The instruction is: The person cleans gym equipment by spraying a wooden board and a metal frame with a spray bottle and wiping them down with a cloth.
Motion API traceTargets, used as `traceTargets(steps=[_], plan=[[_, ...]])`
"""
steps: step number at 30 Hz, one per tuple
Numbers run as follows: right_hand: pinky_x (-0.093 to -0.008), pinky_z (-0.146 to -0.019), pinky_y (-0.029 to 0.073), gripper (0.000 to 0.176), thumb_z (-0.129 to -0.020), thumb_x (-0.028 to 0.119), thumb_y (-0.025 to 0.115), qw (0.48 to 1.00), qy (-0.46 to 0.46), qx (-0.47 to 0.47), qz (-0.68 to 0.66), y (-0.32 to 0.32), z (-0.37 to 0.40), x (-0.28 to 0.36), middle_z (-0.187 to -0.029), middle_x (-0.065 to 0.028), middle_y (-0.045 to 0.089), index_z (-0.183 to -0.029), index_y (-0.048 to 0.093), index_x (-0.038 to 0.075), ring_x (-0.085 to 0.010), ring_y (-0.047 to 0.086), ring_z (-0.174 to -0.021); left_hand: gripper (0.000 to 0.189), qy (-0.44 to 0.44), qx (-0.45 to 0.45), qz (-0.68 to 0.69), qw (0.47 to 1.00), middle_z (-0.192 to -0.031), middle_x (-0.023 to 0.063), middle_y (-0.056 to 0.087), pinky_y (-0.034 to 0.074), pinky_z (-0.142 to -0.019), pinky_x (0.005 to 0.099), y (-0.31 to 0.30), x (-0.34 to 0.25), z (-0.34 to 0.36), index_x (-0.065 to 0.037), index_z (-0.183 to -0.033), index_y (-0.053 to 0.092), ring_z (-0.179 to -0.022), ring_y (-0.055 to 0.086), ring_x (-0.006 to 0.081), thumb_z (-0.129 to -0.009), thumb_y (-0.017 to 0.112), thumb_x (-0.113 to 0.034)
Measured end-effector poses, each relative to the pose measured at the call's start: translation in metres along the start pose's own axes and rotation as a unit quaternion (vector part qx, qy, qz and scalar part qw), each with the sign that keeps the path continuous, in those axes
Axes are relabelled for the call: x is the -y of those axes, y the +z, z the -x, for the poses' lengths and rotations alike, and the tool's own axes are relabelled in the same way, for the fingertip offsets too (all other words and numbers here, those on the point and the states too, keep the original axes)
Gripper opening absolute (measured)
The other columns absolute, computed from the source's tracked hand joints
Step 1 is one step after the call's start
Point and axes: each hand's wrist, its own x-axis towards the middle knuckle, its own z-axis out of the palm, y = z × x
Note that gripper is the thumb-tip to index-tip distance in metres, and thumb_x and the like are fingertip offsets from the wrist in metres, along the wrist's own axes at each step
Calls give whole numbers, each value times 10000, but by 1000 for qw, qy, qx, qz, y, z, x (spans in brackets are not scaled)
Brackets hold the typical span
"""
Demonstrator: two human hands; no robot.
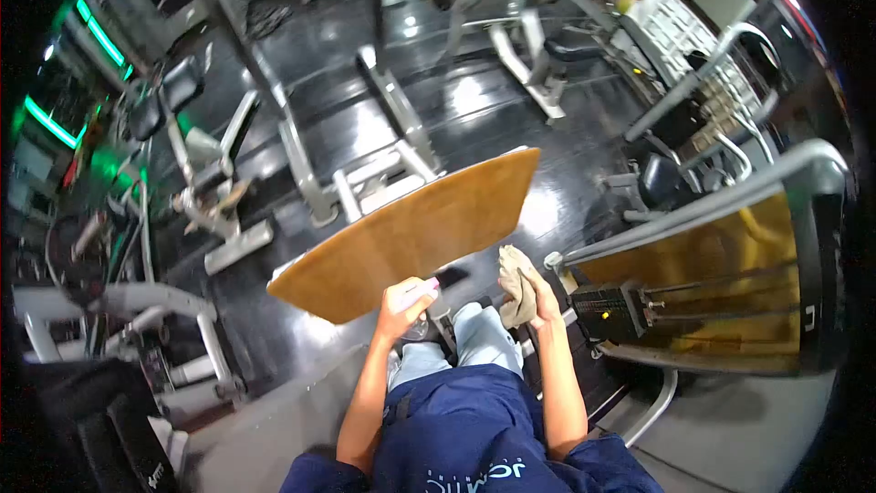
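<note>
My left hand (398, 312) is closed round a clear spray bottle (418, 329) with a white and pink spray head (422, 290). Right in front of it stands a broad orange-brown panel (411, 228), tilted in view; the spray head is close to its lower edge. My right hand (546, 307) grips a crumpled beige cloth (517, 288), which hangs to the right of the panel, apart from it. The lower part of the bottle is partly hidden by my fingers.
A weight machine with a yellowish panel (703, 283) and weight stack (607, 310) stands close on my right. Beyond the orange-brown panel are a metal frame (388, 184) and a padded bench machine (538, 36). More gym equipment (128, 329) stands at left on dark flooring (356, 128).
</note>
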Motion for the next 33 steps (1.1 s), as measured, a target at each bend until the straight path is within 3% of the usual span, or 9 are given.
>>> traceTargets(steps=[9,10,13,14,18,25,29,30,33], plan=[[-326,-1033,444,659,-869,146,652,978,-166,-121,-43,-44,75,58,-1404,-106,486,-1445,365,1,-207,529,-1221,126,19,157,30,987,-770,39,633,462,-498,239,82,-65,-83,38,-951,674,-539,553,86,-887,636,-64],[-370,-976,501,631,-888,154,611,976,-170,-128,-40,-49,79,59,-1401,-74,499,-1461,368,52,-208,539,-1215,140,22,167,27,985,-778,46,633,468,-490,242,88,-72,-91,49,-948,672,-540,561,93,-881,645,-71],[-411,-973,505,638,-875,197,603,967,-188,-149,-83,-41,92,72,-1378,-81,513,-1459,376,76,-218,567,-1181,174,15,193,16,981,-780,51,631,465,-482,243,107,-89,-110,61,-970,675,-543,571,96,-877,653,-85],[-391,-844,566,645,-861,246,602,962,-201,-168,-75,-38,91,77,-1314,-67,559,-1452,396,92,-190,616,-1049,210,23,191,14,981,-777,52,628,467,-478,246,113,-90,-118,67,-999,678,-543,581,98,-878,661,-104],[-302,-636,552,675,-827,291,650,961,-185,-205,-26,-84,68,97,-1184,-31,599,-1425,426,72,-135,601,-906,237,34,180,27,983,-764,45,618,459,-488,245,131,-101,-148,65,-1021,680,-537,583,95,-885,667,-129],[-267,-598,516,588,-869,229,571,976,-150,-133,87,-114,-21,203,-1282,-39,574,-1415,430,62,-142,611,-890,226,-1,194,27,981,-742,43,600,429,-501,237,190,-113,-214,48,-958,667,-525,566,93,-880,664,-164],[-296,-616,523,516,-876,140,554,987,-110,-81,89,-132,-63,256,-1219,-101,580,-1370,452,34,-206,625,-910,216,-13,168,12,986,-760,64,613,422,-494,239,237,-95,-264,51,-913,658,-520,559,104,-870,632,-159],[-277,-577,493,542,-889,167,504,985,-100,-88,107,-137,-72,264,-1130,-139,607,-1404,403,31,-195,595,-744,217,-23,156,12,987,-777,69,621,421,-493,237,246,-88,-277,55,-937,660,-525,565,107,-864,629,-146],[-278,-588,503,546,-882,163,513,987,-64,-86,122,-170,-100,286,-1089,-155,607,-1400,403,33,-215,613,-749,194,-15,134,6,991,-785,73,628,421,-492,241,274,-73,-313,52,-932,661,-530,575,109,-860,624,-124]])
